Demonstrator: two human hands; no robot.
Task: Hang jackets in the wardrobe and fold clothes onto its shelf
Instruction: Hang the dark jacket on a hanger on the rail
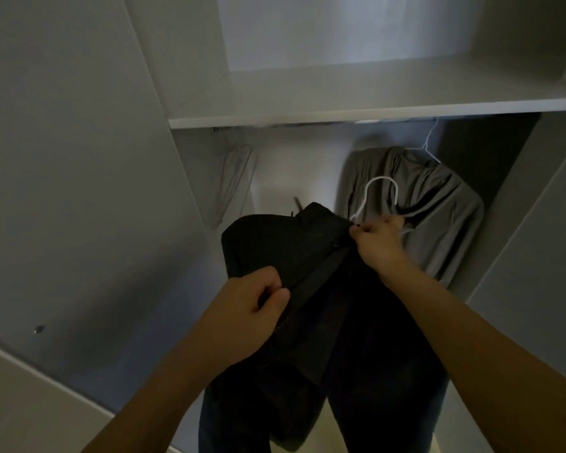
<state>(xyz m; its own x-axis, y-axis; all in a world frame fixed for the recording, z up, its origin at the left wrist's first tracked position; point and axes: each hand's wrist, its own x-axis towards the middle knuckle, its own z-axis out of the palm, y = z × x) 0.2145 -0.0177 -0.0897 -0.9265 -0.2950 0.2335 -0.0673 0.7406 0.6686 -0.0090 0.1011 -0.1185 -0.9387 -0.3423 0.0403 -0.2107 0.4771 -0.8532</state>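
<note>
Both hands are holding a black jacket (285,253) before an open wardrobe (340,106). The left hand (252,308) is pinching its front edge. The right hand (378,241) is gripping the collar beside a white hanger (378,194).

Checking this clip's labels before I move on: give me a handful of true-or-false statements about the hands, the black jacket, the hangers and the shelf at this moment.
1. Both hands grip the black jacket. True: the left hand pinches its front edge, and the right hand holds it at the collar by the white hanger.
2. The black jacket already hangs from the rail. False: its hanger's hook is free, below the rail.
3. A grey garment hangs on a hanger at the right. True.
4. Folded clothes sit on the shelf. False: none show there.
5. Bare hangers hang at the left. True.
</note>
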